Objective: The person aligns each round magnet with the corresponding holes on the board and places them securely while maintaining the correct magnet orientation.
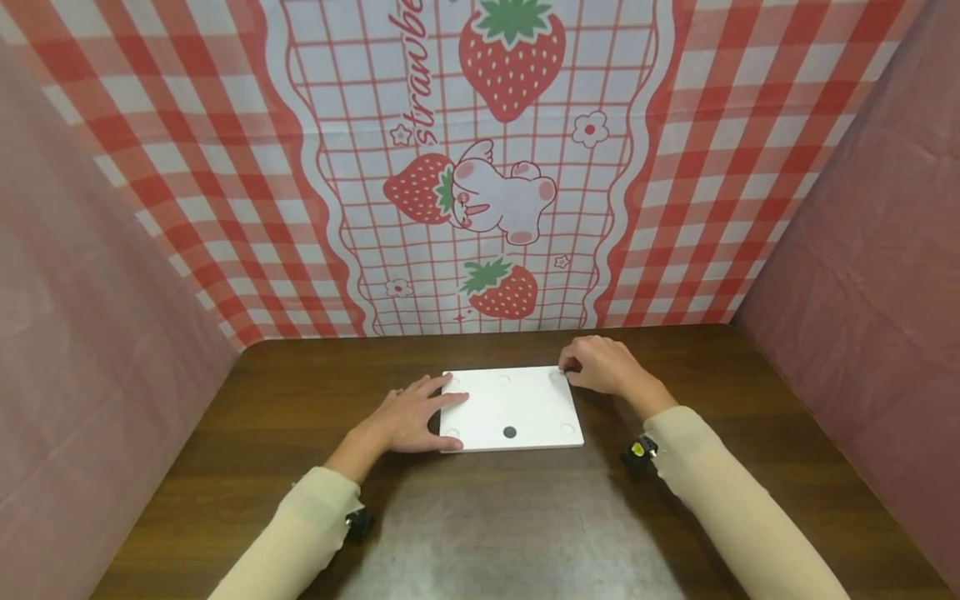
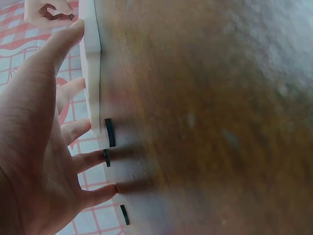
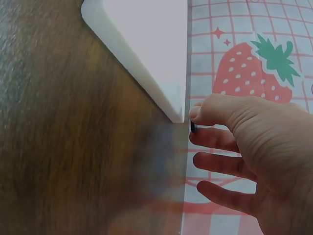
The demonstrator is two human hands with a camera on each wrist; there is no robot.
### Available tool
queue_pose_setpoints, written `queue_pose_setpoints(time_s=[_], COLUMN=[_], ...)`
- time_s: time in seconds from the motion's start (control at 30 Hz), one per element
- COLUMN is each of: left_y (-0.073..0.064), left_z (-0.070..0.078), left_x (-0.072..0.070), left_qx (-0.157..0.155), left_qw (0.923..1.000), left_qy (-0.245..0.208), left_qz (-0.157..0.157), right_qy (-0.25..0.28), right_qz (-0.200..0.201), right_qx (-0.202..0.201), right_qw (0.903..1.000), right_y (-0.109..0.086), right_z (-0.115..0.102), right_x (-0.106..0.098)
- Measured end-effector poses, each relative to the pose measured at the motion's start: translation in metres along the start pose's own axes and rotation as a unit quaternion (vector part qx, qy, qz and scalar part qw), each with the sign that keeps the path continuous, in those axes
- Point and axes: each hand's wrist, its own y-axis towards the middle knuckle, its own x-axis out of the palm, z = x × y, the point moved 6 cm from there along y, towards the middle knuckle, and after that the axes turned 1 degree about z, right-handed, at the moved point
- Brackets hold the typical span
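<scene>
A white rectangular board [image 1: 528,406] lies on the table, with shallow round recesses near its edges. One black disc [image 1: 510,432] sits at the middle of its near edge. My left hand [image 1: 408,419] spreads over the board's left end, fingers extended and the thumb at the near corner. At the far right corner my right hand [image 1: 603,364] pinches a small dark disc [image 3: 192,126] between thumb and index finger, beside the board's corner in the right wrist view. The disc's face is mostly hidden. Thin dark curved pieces [image 2: 109,132] appear by the left fingertips in the left wrist view.
The brown wooden table [image 1: 495,525] has a strawberry-print cloth [image 1: 487,192] hanging behind it. Pink cloth walls [image 1: 97,333] stand at both sides. A small black device [image 1: 639,456] sits at the right wrist, another [image 1: 359,522] at the left.
</scene>
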Motion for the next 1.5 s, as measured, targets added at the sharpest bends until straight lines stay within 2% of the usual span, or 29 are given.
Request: queue_pose_setpoints(time_s=[0.93,1.5], left_y=[-0.001,0.000], left_z=[0.002,0.000], left_x=[0.001,0.002], left_qx=[0.000,0.005], left_qw=[1.0000,1.0000], left_qy=[-0.003,0.003], left_qz=[0.000,0.004], right_qy=[-0.003,-0.005], right_qz=[-0.031,-0.055], right_qx=[-0.030,-0.013], right_qw=[0.9991,0.9984], right_y=[0.012,0.017], right_z=[-0.015,-0.022], right_x=[0.003,0.009])
